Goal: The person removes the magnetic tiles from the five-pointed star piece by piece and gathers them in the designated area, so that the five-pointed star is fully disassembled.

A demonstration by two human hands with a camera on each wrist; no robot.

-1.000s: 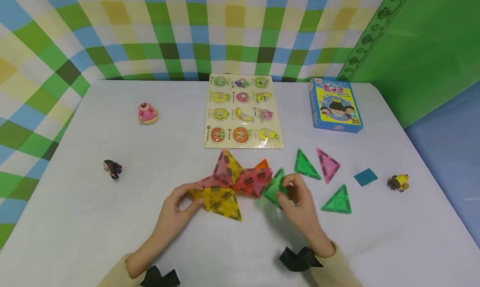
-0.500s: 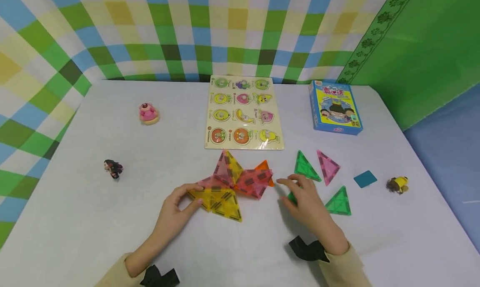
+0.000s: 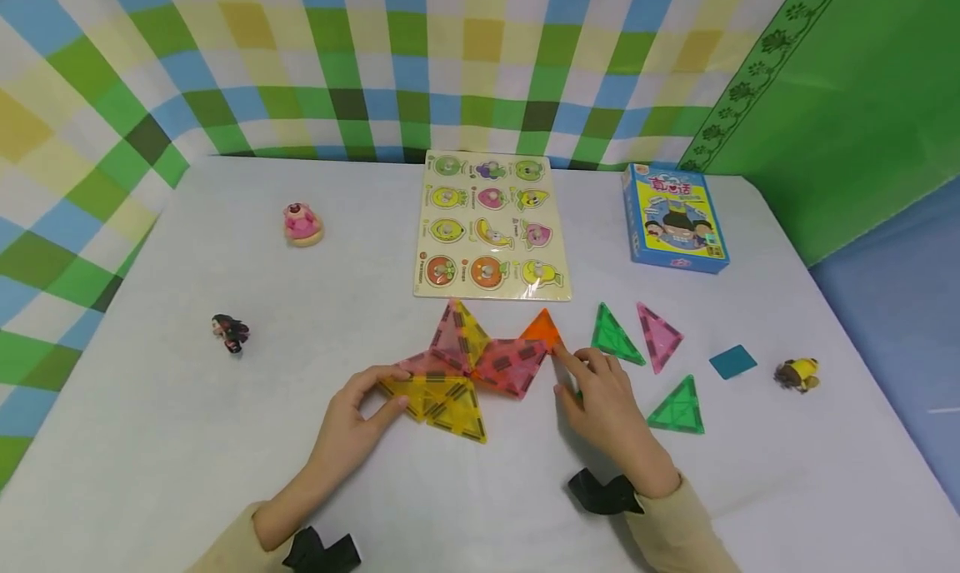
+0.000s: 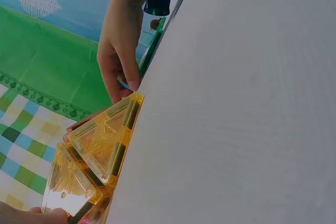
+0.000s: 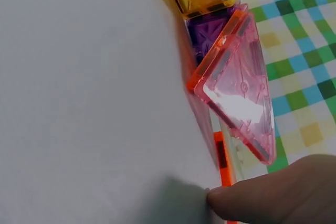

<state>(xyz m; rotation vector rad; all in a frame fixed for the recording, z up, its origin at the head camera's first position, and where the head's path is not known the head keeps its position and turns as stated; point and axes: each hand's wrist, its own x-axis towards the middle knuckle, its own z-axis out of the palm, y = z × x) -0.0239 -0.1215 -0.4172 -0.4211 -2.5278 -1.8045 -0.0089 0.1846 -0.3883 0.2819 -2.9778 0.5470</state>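
Note:
On the white table lies a built shape of translucent magnetic tiles. My left hand [image 3: 367, 411] pinches its left end, thumb and fingers on the yellow tiles [image 3: 453, 411]. Pink tiles [image 3: 510, 366] form its right end, and a purple tile [image 5: 207, 32] shows among them in the right wrist view. Just beyond that end, my right hand [image 3: 611, 402] has its index fingertip at an orange triangle tile [image 3: 543, 329]. A sliver of green tile [image 3: 580, 396] shows between right thumb and index finger; the rest is hidden, and I cannot tell whether it is held.
Right of the hand lie two green triangle tiles [image 3: 615, 336], a pink triangle tile [image 3: 659, 337], a teal tile [image 3: 732, 361] and a yellow figurine [image 3: 798, 375]. Behind are a fruit puzzle board [image 3: 491, 223] and a blue box [image 3: 675, 219]. Two figurines [image 3: 303, 224] stand at left.
My right hand drew the green triangle tile back from the pink end, then came forward to the orange triangle tile. That tile now sits farther back and shows more. The left hand keeps its hold.

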